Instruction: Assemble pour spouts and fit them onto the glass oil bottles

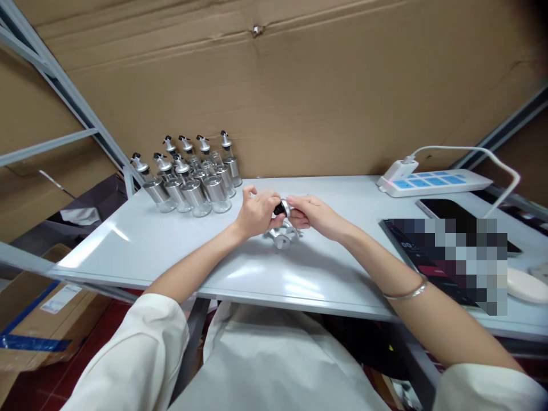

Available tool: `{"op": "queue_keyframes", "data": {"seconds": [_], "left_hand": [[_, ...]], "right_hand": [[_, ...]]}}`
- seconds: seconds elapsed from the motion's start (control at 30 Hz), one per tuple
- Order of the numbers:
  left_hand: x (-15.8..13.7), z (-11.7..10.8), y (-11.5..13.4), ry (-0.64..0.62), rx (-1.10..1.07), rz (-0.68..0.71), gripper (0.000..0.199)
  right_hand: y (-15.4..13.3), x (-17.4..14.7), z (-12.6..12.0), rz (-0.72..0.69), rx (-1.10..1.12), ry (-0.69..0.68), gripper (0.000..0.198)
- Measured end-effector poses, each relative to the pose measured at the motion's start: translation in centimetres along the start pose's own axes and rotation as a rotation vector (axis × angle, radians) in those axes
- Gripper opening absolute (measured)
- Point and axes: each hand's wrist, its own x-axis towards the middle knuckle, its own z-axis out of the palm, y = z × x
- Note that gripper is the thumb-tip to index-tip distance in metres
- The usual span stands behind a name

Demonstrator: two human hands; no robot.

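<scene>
Both hands meet over the middle of the white table (149, 251). Between them is a bottle pourer (286, 208) with a black ribbed part and a silver collar. My left hand (259, 212) pinches it at the black end. On the silver side, the fingers of my right hand (314, 215) are closed on it. Just below the hands, more silver pourer pieces (281, 240) lie on the table, partly hidden by the fingers. Several glass oil bottles (196, 197) with steel sleeves stand at the back left. Many carry a silver and black pourer top, while others have bare necks.
A white power strip (440, 181) with a plugged-in charger (400, 170) and cable lies at the back right. In front are a dark phone (449, 211), a partly blurred tablet (406, 245) and a white oval object (526, 285). Cardboard (317, 91) walls the back.
</scene>
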Motion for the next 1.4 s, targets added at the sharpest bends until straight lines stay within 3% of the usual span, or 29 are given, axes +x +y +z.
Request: {"op": "queue_keyframes", "data": {"seconds": [0.27,0.47,0.6,0.83,1.0,1.1,1.2,1.3,1.4], "left_hand": [[-0.1,-0.9,-0.1,-0.05,-0.008,-0.046,0.051],[0.7,-0.9,1.6,-0.126,-0.228,-0.273,0.054],[1.4,-1.3,1.8,-0.162,-0.381,-0.407,0.057],[1.7,-1.7,1.3,-0.409,-0.871,-0.666,0.051],[2.0,-2.0,1.4,-0.604,-1.193,-0.909,0.039],[2.2,-2.2,1.5,-0.65,-1.269,-1.021,0.037],[2.5,-2.5,1.7,-0.662,-1.313,-1.085,0.037],[2.6,-2.7,1.7,-0.614,-1.276,-1.092,0.039],[2.4,-2.4,1.5,-0.55,-1.143,-1.023,0.046]], "right_hand": [[1.0,-0.5,1.0,-0.12,-0.009,0.015,0.052],[1.4,-0.7,1.1,-0.158,-0.04,0.1,0.051],[1.2,-1.3,1.3,-0.207,-0.252,0.181,0.046],[1.1,-1.5,1.0,-0.252,-0.655,0.215,0.034],[1.8,-1.2,0.1,-0.466,-1.049,0.225,0.031],[2.0,-1.1,-0.4,-0.654,-1.34,0.255,0.032],[1.9,-1.0,-0.8,-0.767,-1.494,0.278,0.029],[1.8,-0.8,-1.2,-0.763,-1.505,0.293,0.027],[1.9,-0.7,-1.6,-0.671,-1.396,0.287,0.031]]}}
